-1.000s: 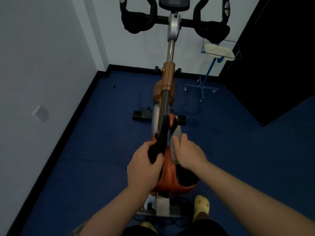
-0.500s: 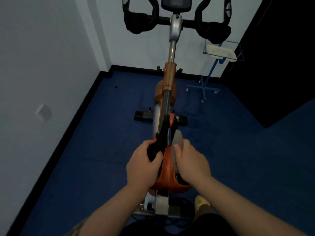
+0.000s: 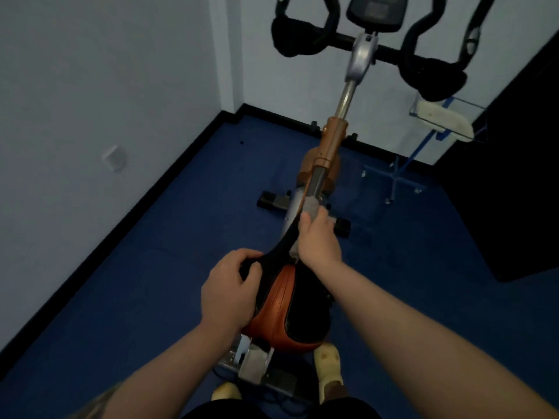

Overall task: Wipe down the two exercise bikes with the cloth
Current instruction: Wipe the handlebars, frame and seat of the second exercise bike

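Observation:
An orange and black exercise bike (image 3: 332, 140) stands in front of me, its saddle (image 3: 287, 316) just below my hands. My left hand (image 3: 230, 291) grips the black left edge of the saddle. My right hand (image 3: 317, 243) holds a grey cloth (image 3: 313, 207) pressed onto the saddle's narrow nose, near the frame tube. The black handlebars (image 3: 302, 34) and the console (image 3: 375, 10) are at the top. Only one bike is in view.
White walls close the corner on the left and behind the bike. A blue stand (image 3: 405, 173) with a clear tray (image 3: 447, 119) is at the right rear. A dark panel (image 3: 514, 176) rises on the right. My feet (image 3: 328, 364) stand on blue floor by the bike's rear base.
My right hand has slid the cloth forward along the saddle toward its nose. My left hand has shifted back along the saddle's left edge. The view has moved closer and tilted.

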`<state>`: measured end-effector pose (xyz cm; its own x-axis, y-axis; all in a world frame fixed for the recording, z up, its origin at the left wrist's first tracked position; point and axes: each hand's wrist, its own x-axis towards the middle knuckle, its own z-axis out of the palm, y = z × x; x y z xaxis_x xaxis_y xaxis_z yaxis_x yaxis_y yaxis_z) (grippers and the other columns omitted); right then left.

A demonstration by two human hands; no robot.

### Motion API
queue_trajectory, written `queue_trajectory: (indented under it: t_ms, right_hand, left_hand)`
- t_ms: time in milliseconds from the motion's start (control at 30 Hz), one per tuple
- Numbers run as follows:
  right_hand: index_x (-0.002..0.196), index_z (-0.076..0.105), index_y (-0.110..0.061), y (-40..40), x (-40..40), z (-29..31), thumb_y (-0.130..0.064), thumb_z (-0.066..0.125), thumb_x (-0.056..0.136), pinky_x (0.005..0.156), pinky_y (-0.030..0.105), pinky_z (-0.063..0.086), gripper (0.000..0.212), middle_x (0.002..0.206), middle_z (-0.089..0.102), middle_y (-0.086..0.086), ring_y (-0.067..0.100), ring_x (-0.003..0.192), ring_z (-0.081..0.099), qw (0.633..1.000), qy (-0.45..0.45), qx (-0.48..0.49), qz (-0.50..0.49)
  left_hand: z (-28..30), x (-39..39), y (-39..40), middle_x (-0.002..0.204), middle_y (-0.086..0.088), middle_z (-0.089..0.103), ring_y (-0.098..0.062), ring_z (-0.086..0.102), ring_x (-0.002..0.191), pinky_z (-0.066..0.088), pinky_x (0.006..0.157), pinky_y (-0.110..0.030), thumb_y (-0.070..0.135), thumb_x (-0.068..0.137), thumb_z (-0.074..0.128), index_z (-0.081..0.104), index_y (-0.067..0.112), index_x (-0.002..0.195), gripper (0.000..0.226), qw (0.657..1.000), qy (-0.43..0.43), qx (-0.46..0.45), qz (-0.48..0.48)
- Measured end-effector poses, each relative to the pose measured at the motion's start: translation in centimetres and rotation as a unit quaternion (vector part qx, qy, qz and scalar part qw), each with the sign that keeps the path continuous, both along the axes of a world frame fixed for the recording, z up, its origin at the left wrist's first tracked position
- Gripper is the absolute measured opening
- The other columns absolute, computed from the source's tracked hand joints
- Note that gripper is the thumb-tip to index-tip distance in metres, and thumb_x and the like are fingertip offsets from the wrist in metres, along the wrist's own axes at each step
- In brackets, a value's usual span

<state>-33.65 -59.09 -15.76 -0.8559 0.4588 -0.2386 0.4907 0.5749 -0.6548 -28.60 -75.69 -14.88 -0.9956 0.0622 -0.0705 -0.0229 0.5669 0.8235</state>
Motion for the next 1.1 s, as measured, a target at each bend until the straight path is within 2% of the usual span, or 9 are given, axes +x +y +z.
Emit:
queue_trajectory:
  t_ms: [133,267,367,567,633,767,867,1000,1100]
  right_hand:
    - [0.128,0.049,-0.014,1.6,-1.8,-0.1,-0.038,0.02,0.105,0.093,0.037,0.037,0.044,0.132,0.046,0.011,0.03,0.12,0.044,0.984,0.016,0.124,0.127]
    - [0.1,0.067,-0.018,1.6,0.1,0.2,-0.035,0.021,0.097,0.101,0.048,0.035,0.049,0.107,0.064,0.009,0.031,0.109,0.052,0.861,0.141,0.307,0.382]
    - [0.097,0.068,-0.026,3.3,-1.3,1.2,-0.044,0.02,0.096,0.095,0.041,0.035,0.052,0.094,0.066,0.001,0.026,0.099,0.058,0.785,0.162,0.291,0.522]
    - [0.123,0.058,-0.037,3.8,-4.2,1.7,-0.038,0.015,0.098,0.077,0.036,0.036,0.05,0.114,0.064,-0.003,0.028,0.105,0.058,0.737,0.115,0.364,0.557]
    - [0.137,0.047,-0.033,1.3,-1.8,1.7,-0.036,0.013,0.097,0.083,0.039,0.041,0.052,0.125,0.061,-0.001,0.029,0.109,0.059,0.677,0.15,0.326,0.642]
    - [0.145,0.038,-0.032,-1.0,-1.7,2.9,-0.047,0.02,0.104,0.099,0.042,0.041,0.047,0.143,0.05,-0.003,0.023,0.125,0.05,0.695,0.04,0.141,0.704]
    - [0.139,0.048,-0.036,-1.2,-4.1,3.1,-0.049,0.012,0.103,0.099,0.042,0.04,0.053,0.14,0.054,0.001,0.026,0.122,0.052,0.679,-0.062,0.176,0.71]
    - [0.131,0.049,-0.036,-3.7,-1.2,2.9,-0.056,0.011,0.1,0.095,0.043,0.043,0.053,0.135,0.055,-0.006,0.022,0.12,0.052,0.651,0.015,0.202,0.731]
    - [0.135,0.049,-0.034,-4.7,0.3,3.1,-0.052,0.027,0.102,0.098,0.042,0.041,0.044,0.141,0.048,-0.01,0.016,0.127,0.044,0.539,0.127,0.18,0.813]
  left_hand:
    - [0.2,0.7,0.7,0.098,0.021,0.063,0.004,0.055,0.093,0.04,0.071,-0.012,0.029,0.09,0.059,0.067,0.032,0.097,0.01,0.997,0.001,-0.008,0.077]
    - [-0.1,2.4,2.1,0.106,0.016,0.062,-0.004,0.057,0.104,0.045,0.084,-0.024,0.035,0.09,0.061,0.062,0.028,0.109,0.02,0.981,-0.009,0.043,0.189]
    - [-0.3,4.4,3.6,0.121,0.011,0.054,-0.009,0.046,0.116,0.039,0.095,-0.028,0.035,0.085,0.069,0.054,0.024,0.126,0.045,0.964,0.012,0.049,0.262]
    - [-0.5,8.2,8.2,0.155,0.006,0.016,-0.011,0.016,0.142,0.019,0.119,-0.037,0.044,0.059,0.087,0.009,0.023,0.153,0.123,0.932,-0.008,0.087,0.352]
    - [-0.5,8.4,9.0,0.156,0.01,0.01,-0.011,0.015,0.143,0.018,0.12,-0.037,0.049,0.049,0.088,-0.001,0.025,0.153,0.14,0.916,-0.024,0.125,0.38]
    - [-1.4,9.0,8.9,0.156,0.009,0.01,-0.012,0.022,0.142,0.025,0.119,-0.041,0.069,0.03,0.087,-0.008,0.032,0.151,0.159,0.911,-0.037,0.162,0.377]
    - [-1.9,9.8,9.0,0.152,0.007,0.017,-0.011,0.034,0.136,0.035,0.113,-0.043,0.065,0.029,0.089,-0.008,0.04,0.148,0.156,0.911,-0.053,0.187,0.364]
    - [-1.6,9.6,9.3,0.15,0.004,0.03,-0.009,0.042,0.13,0.038,0.109,-0.035,0.036,0.041,0.097,-0.012,0.034,0.149,0.154,0.894,-0.061,0.264,0.357]
    - [-1.3,9.5,9.5,0.147,0.006,0.033,-0.007,0.042,0.126,0.039,0.099,-0.021,0.027,0.053,0.094,-0.007,0.027,0.15,0.14,0.89,-0.067,0.252,0.374]
